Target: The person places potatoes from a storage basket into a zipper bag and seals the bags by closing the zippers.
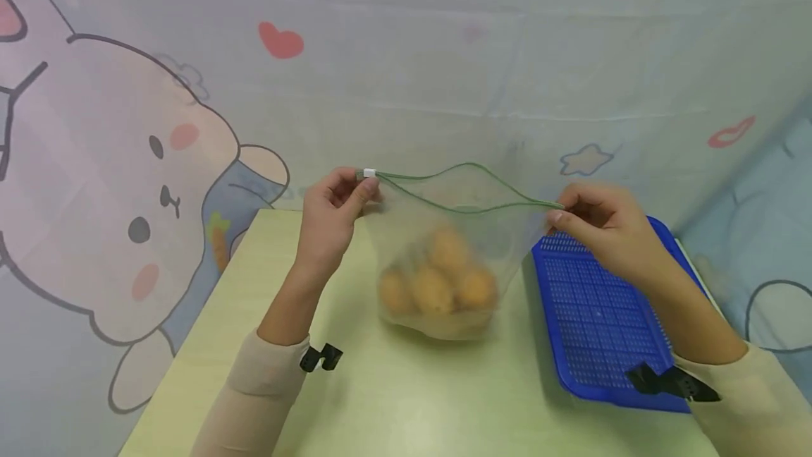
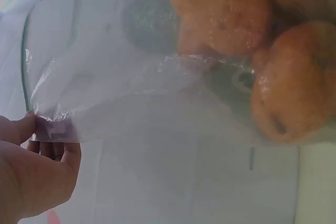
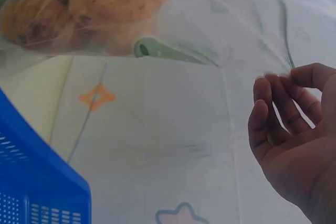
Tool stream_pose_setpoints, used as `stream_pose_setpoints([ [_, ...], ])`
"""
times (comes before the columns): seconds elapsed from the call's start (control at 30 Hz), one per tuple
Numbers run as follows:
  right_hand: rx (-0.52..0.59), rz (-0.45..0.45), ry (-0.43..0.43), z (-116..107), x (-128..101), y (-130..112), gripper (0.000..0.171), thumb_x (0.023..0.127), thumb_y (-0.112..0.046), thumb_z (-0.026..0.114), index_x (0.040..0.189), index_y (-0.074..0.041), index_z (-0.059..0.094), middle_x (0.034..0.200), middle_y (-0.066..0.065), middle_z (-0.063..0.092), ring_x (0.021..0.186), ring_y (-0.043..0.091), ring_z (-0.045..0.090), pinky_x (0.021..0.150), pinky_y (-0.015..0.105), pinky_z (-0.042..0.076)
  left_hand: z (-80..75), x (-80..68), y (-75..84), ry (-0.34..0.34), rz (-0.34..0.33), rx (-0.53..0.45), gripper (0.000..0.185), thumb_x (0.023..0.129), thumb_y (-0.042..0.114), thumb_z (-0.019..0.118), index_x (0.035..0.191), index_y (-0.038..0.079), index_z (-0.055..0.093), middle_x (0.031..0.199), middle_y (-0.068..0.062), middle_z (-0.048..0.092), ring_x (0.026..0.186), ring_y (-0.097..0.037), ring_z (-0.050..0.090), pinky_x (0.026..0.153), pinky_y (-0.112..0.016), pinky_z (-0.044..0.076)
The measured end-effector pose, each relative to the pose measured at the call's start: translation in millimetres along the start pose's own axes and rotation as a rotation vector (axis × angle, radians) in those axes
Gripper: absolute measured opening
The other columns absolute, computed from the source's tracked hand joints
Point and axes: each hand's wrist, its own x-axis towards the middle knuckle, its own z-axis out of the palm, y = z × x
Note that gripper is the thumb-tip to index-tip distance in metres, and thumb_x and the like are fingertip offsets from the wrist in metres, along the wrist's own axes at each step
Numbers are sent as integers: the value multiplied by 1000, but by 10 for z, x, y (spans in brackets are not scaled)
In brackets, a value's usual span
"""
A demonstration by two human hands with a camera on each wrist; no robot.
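A clear zip bag (image 1: pixel 406 231) with green seal strips hangs between my two hands, its mouth parted in the middle. Inside, at the bottom, lie several round yellow-brown, potato-like things (image 1: pixel 433 290). My left hand (image 1: pixel 326 214) pinches the bag's top left corner between thumb and fingers, beside a white slider (image 1: pixel 370 173). At the opposite top corner my right hand (image 1: pixel 603 224) pinches the green-edged rim. The right wrist view shows that rim between the thumb and fingertips of the right hand (image 3: pixel 294 124). Whether the bag's bottom touches the table cannot be told.
On the right of the pale yellow-green table (image 1: pixel 406 400) stands a blue perforated plastic basket (image 1: pixel 550 323), partly under my right forearm. A printed curtain (image 1: pixel 406 76) with a cartoon animal and hearts hangs behind the table.
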Motion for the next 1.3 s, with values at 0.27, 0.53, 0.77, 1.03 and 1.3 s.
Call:
stream_pose_setpoints([
  [0.27,33,-24,-77,-53,-125,56,22,100,15,58,95,-1,72,87,12,71,78,19,70,70,23,60,-123,62,-200,24,-69,-11,9,102,13,73,100,7,66,92,-1,71,87,-14,71,82,-28,62],
  [0.53,-339,121,-30,-70,-41,-23,14,105,-8,66,118,-11,71,108,4,73,91,15,68,76,18,53,-122,63,-305,-40,-64,-33,10,103,14,72,102,6,66,95,0,74,92,-15,72,86,-30,60],
  [0.77,-485,-148,47,235,413,-360,36,98,-9,74,133,-7,67,127,7,68,117,24,62,92,29,52,-164,38,-298,-61,-29,-34,4,103,9,72,105,8,69,97,0,74,91,-15,70,84,-29,60],
  [1.03,-495,-230,-125,795,859,-574,30,99,-22,78,125,-7,72,120,5,70,113,24,62,94,44,52,-170,25,-244,-121,1,56,7,101,7,74,107,7,70,94,0,70,86,-17,61,81,-27,55],
  [1.3,-710,-322,-160,1264,1053,-586,21,101,-26,76,110,-6,75,108,7,69,100,29,61,81,42,52,-64,-29,-136,-290,93,79,9,101,3,73,107,-3,71,98,-4,71,92,-21,66,86,-33,59],
])
